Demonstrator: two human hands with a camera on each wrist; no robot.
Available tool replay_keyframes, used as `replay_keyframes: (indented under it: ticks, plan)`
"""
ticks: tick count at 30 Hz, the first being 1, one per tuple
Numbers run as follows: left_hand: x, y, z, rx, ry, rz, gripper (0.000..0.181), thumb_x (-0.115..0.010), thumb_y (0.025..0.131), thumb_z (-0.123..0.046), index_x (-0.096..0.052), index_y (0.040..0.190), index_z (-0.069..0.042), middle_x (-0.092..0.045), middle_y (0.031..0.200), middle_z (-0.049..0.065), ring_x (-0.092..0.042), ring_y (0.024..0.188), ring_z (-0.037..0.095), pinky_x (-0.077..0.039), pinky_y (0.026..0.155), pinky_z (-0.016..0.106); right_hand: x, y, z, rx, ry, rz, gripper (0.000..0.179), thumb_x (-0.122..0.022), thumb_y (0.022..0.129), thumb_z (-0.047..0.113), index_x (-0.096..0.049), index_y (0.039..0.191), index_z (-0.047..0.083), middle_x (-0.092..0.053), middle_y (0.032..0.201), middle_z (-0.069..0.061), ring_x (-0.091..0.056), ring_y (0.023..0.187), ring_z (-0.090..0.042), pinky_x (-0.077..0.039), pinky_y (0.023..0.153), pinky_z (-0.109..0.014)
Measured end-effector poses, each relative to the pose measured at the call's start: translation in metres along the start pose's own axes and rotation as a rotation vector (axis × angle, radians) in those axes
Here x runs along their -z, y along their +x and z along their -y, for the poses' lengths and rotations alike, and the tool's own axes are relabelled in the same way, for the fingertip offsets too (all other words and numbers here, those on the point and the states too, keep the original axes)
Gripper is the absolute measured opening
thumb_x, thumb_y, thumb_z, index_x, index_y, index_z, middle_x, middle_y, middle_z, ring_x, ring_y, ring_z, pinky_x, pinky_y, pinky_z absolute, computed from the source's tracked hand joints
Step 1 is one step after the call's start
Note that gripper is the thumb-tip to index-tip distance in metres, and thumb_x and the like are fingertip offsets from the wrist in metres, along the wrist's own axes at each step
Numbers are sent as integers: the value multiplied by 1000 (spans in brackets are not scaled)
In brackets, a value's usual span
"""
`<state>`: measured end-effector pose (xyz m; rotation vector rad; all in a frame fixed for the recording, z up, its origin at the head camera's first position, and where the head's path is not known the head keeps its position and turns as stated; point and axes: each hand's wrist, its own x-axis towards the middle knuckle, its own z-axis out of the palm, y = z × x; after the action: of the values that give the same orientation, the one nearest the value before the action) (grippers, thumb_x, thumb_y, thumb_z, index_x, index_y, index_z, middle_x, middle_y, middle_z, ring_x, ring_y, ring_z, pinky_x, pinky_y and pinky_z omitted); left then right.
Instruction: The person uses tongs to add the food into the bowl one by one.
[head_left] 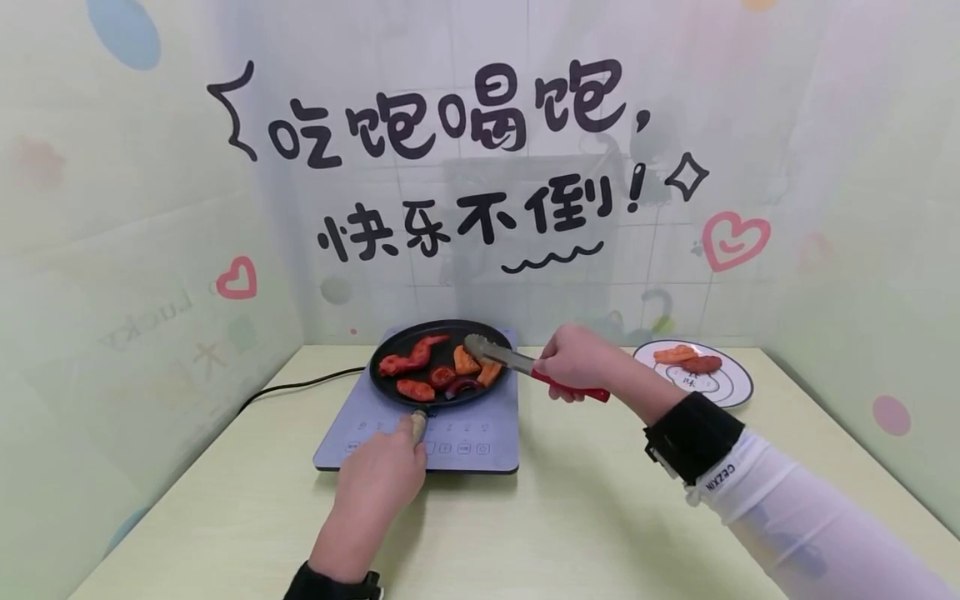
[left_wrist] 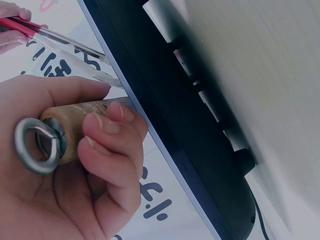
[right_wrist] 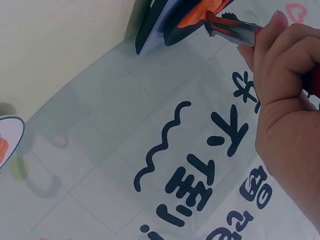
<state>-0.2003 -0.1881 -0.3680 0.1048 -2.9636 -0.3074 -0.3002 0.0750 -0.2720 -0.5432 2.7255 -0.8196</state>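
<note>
Nearest the camera we see the left hand (head_left: 382, 479), its fingers (left_wrist: 107, 127) curled tightly round the wooden handle (left_wrist: 75, 132) of the black frying pan (head_left: 442, 362). The pan sits on a grey-blue induction cooktop (head_left: 420, 433) on the pale table (head_left: 562, 517) and holds reddish and orange food pieces (head_left: 416, 358). Moving right, we find metal tongs (head_left: 498, 357) with red grips, their tips closed on an orange piece (head_left: 467, 362) inside the pan. The right hand (head_left: 576, 360) grips the tongs, squeezing them nearly shut. At far right, a white plate (head_left: 731, 392) carries two more pieces.
</note>
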Motion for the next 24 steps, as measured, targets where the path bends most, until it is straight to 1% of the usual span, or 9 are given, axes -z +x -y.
replay_keyframes:
  ticks: [2,7,9,13,17,24]
  plan:
    - [0,0,0,2,0,1,55,-61,106,-28,-53,157,-9,-70,132,32,-66,75,32,-47,54,44,-1,1,0,-1,1,-5,29,-59,107,20,-76,120,1,-72,71,-7,-60,52,-15,-55,58,-29]
    - [-1,-1,0,9,-8,5,55,-61,106,-28,-52,158,-9,-71,128,33,-63,71,30,-45,53,42,-3,-1,1,-1,9,-17,28,-58,108,20,-77,118,1,-72,70,-6,-59,52,-16,-55,59,-31]
    - [-1,-1,0,11,-11,5,56,-61,106,-28,-52,158,-9,-71,126,33,-59,68,28,-43,52,41,-4,-4,1,-1,29,-19,28,-58,108,20,-77,118,1,-71,71,-7,-59,52,-16,-54,57,-30]
    - [-1,-1,-1,14,-9,7,56,-61,106,-28,-52,158,-9,-72,125,33,-58,67,28,-43,51,40,-7,-13,-5,-1,99,-26,28,-59,109,19,-77,120,0,-72,73,-8,-57,52,-15,-52,54,-27]
    - [-1,-1,-1,15,-2,8,55,-61,106,-28,-52,158,-9,-72,125,33,-59,67,28,-44,52,41,-15,-26,-17,-3,150,-48,28,-60,108,19,-76,122,1,-72,75,-10,-56,51,-15,-51,52,-27]
    - [0,-1,-1,20,2,7,56,-61,106,-29,-52,158,-9,-71,127,32,-65,73,31,-48,54,44,-28,-50,-47,-9,220,-94,30,-62,108,21,-74,128,2,-72,77,-9,-57,52,-14,-50,51,-27]
